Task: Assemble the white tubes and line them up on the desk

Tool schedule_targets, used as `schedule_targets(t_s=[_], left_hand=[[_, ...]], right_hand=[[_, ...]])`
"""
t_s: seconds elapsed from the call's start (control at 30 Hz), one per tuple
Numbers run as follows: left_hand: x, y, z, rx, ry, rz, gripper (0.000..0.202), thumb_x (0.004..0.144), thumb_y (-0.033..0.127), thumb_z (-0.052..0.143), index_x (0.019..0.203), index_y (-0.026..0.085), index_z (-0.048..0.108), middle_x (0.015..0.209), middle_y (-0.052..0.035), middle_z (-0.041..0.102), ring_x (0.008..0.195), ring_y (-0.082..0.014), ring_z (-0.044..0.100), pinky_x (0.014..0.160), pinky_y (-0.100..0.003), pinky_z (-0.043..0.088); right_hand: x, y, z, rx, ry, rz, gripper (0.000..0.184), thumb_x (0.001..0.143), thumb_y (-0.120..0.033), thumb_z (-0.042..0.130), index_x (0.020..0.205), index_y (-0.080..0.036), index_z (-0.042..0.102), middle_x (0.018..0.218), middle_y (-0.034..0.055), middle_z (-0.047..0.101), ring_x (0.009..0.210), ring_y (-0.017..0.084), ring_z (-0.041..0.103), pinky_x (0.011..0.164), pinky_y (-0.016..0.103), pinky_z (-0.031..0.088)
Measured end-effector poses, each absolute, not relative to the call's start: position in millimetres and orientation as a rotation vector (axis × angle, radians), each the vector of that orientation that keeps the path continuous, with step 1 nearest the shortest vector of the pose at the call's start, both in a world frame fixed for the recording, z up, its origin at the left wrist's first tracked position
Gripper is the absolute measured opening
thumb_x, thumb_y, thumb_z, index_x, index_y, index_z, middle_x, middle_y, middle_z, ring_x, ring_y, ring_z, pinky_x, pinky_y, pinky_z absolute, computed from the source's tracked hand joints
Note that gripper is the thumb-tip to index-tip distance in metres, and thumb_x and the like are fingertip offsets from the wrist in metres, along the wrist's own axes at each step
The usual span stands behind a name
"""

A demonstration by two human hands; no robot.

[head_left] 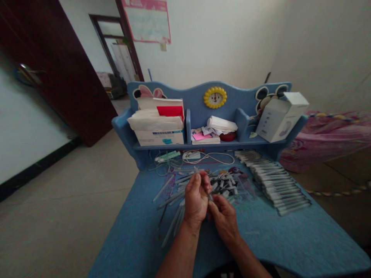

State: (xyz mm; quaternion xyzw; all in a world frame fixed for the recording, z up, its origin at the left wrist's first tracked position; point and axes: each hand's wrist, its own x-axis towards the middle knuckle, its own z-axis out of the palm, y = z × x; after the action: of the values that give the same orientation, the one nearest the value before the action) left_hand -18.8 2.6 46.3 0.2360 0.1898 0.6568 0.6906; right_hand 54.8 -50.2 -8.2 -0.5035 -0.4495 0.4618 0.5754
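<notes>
The left hand is curling its fingers round a thin grey stick. The right hand is pinching the lower end of the same stick, so the two hands are pressing close together and touching, just above the blue desk. The stick is standing nearly straight up between them, leaning a little away from the person, and most of it is hiding behind the left fingers. The left hand is sitting higher and farther out, and the right hand is sitting lower and nearer the body. Just past the hands, a bit to the right, a messy pile of small grey and black pieces is lying on the desk, and the left hand is nearest to it. To the left of the hands, some long clear tubes are lying loose and pointing many ways. Well off to the right, a neat row of sticks is lying side by side. Farther back, a white cord is curling under the shelf, and a yellow clock and a white box are sitting up there.
</notes>
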Motion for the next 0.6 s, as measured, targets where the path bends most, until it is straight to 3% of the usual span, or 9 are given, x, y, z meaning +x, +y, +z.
schedule_targets(t_s=[0.27,0.4,0.6], left_hand=[[-12,-4,39,0.658,0.54,1.334,0.028,0.071,0.029,0.068,0.095,0.014,0.064,0.07,-0.0028,0.063,0.061,-0.0116,0.057,0.057,-0.021,0.044],[-11,-2,33,0.745,0.558,1.318,0.03,0.073,0.029,0.066,0.099,0.015,0.063,0.07,-0.0029,0.064,0.059,-0.0115,0.057,0.058,-0.022,0.045],[-14,5,26,0.895,0.705,1.354,0.031,0.073,0.029,0.066,0.101,0.016,0.065,0.064,-0.0002,0.062,0.054,-0.0096,0.053,0.054,-0.019,0.042]], right_hand=[[70,-50,-8,-1.22,-1.153,0.957,0.018,0.078,-0.038,0.058,0.072,-0.021,0.059,0.054,-0.0045,0.048,0.047,0.011,0.043,0.044,0.022,0.036],[91,-52,-13,-1.305,-1.178,0.932,0.027,0.077,-0.04,0.059,0.095,-0.021,0.064,0.052,-0.0038,0.054,0.043,0.012,0.046,0.041,0.023,0.035],[131,-39,-18,-1.533,-1.295,0.722,0.029,0.08,-0.039,0.051,0.094,-0.017,0.064,0.048,-0.0024,0.055,0.039,0.013,0.048,0.04,0.023,0.036]])
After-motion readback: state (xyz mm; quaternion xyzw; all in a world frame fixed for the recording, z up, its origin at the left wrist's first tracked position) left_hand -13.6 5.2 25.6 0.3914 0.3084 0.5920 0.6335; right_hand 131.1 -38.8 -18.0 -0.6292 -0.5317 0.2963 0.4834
